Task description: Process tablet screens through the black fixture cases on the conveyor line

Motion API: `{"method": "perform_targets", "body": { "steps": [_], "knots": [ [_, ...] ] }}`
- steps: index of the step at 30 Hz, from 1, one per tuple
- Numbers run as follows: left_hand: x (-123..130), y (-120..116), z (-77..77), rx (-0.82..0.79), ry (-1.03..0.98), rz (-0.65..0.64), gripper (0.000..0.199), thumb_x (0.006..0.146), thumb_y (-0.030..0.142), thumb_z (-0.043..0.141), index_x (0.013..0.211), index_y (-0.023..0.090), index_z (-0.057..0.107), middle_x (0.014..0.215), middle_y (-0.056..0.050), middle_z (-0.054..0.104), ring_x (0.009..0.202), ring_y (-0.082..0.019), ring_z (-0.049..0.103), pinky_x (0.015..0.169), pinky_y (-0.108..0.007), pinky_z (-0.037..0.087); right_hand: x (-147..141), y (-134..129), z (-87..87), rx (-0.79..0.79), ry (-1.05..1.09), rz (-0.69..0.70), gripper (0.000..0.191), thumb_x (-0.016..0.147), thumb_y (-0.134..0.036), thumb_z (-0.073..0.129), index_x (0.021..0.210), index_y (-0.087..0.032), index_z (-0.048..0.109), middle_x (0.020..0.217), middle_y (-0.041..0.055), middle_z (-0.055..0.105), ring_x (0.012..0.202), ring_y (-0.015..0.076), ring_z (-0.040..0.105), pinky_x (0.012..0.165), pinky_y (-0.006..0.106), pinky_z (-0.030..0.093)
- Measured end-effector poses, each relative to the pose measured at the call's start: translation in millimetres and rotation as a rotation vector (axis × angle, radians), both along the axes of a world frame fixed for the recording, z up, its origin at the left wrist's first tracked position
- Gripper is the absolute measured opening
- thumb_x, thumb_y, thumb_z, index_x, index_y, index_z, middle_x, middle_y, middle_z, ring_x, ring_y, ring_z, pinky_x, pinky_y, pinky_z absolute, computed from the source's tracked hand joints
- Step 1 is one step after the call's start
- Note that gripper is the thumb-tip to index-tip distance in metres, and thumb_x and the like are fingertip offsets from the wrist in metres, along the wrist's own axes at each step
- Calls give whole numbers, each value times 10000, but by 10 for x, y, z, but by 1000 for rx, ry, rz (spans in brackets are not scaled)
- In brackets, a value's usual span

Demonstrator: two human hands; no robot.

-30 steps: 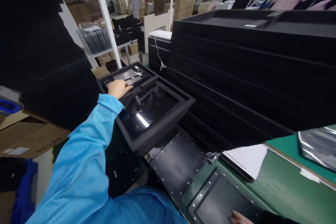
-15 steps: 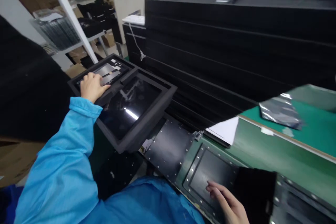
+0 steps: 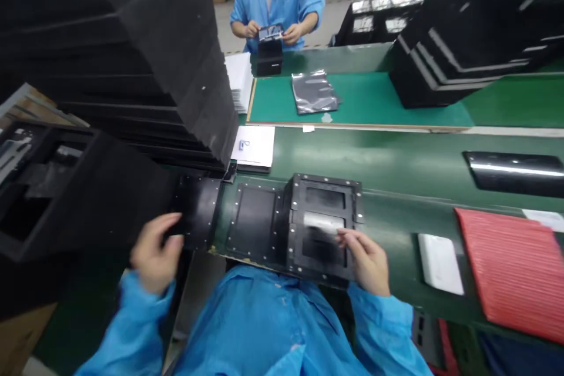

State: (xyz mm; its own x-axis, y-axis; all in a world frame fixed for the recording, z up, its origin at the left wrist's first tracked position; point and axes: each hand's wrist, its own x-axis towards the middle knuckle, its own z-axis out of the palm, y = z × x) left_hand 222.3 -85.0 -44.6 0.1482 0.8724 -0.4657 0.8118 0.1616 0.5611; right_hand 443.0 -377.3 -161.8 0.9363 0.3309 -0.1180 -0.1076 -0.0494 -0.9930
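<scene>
held left hand point(image 3: 154, 255) wide by studded black panel point(image 3: 200, 205); held right hand point(image 3: 369, 259) narrow, couldn't tell whether gripping anything, over windowed black fixture point(image 3: 317, 244), laid at green workbench's point(image 3: 396, 158) near edge, presumably for easy reach.

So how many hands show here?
4: the wearer's left hand near a black plate, wearer's right hand over a black case, co-worker's right hand and co-worker's left hand across the bench. Others may be hidden.

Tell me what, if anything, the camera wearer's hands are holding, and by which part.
The left hand is open, holding nothing visible. The right hand, over the black frame, shows no clear grip; fingertip contact cannot be told.
</scene>
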Motion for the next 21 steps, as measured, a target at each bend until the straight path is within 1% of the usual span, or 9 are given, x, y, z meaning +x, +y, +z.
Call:
{"method": "perform_targets", "body": {
  "steps": [2,4,6,8,11,14,17,20,21],
  "knots": [
    [288,-637,-445,-61,-249,-68,304,829,239,527,1092,140,643,1172,-79,661,1148,-191,577,978,-297,457,425,-224,-254,98,73,-143,397,646,-582,682,771,-206,701,711,47,682,660,187,616,636,313,503],
    [592,-1058,-851,-231,-460,-61,313,834,255,555,1125,174,636,1280,-107,599,1233,-216,521,1059,-356,382,788,-262,-523,126,220,-212,427,622,-609,670,784,-214,688,788,49,695,778,209,641,679,320,506],
    [948,-1255,-1176,-428,-521,36,334,882,350,506,1146,186,629,1367,-123,523,1307,-238,444,1091,-410,331,1055,-153,-764,34,389,-174,449,615,-649,639,754,-223,671,815,47,698,879,236,640,726,342,512],
    [1341,-1274,-1393,-520,-554,107,397,904,446,457,1148,186,632,1380,-118,511,1323,-238,422,1099,-404,314,1227,10,-945,-82,458,-92,458,617,-687,604,704,-239,645,752,35,688,914,260,631,752,368,519],
    [1862,-1137,-1543,-591,-605,99,514,868,575,463,1059,148,678,1169,-126,662,1184,-246,559,1027,-353,404,1365,184,-1092,-143,403,-13,469,608,-719,580,674,-256,617,673,27,666,925,281,624,752,385,531],
    [2143,-1015,-1596,-628,-598,99,587,809,646,509,961,115,706,905,-106,726,991,-240,652,904,-310,485,1412,218,-1144,-165,379,8,483,612,-728,558,673,-252,615,664,41,666,924,290,627,748,386,538],
    [2189,-994,-1650,-667,-620,107,592,774,660,549,920,111,715,776,-82,719,857,-224,677,809,-288,516,1395,195,-1197,-188,373,-31,473,640,-697,536,706,-238,630,725,50,687,974,294,618,797,386,532],
    [2150,-1001,-1712,-792,-709,75,617,767,687,530,906,116,718,743,-77,713,776,-210,680,741,-277,528,1384,181,-1285,-230,362,-77,433,652,-636,557,756,-225,645,812,50,700,1060,301,587,884,403,497],
    [2144,-995,-1729,-827,-739,70,624,770,693,520,902,116,718,741,-79,712,763,-208,680,730,-275,530,1395,180,-1311,-227,356,-54,420,646,-622,572,766,-226,645,820,47,700,1080,303,576,907,410,482]
  ]
}}
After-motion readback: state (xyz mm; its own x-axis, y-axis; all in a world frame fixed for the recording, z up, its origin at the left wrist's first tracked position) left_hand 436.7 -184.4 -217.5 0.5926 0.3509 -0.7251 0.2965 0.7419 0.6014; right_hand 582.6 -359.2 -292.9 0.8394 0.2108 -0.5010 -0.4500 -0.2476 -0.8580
